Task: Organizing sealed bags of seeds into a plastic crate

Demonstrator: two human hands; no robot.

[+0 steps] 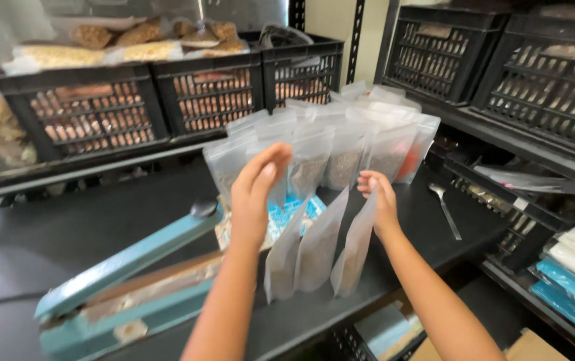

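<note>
Nearest me, the blue heat sealer [120, 281] stood open. The left hand [255, 194], fingers together and flat, and the right hand [378, 197], fingers loosely spread, steadied three filled pouches [317, 251]. Behind, many filled pouches [341, 144] already stood in rows before the black crates [160, 100].

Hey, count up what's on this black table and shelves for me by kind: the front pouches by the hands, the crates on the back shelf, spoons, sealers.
Front pouches standing by the hands: 3
Black crates on the back shelf: 3
Spoon: 1
Blue heat sealer: 1
Total: 8
</note>
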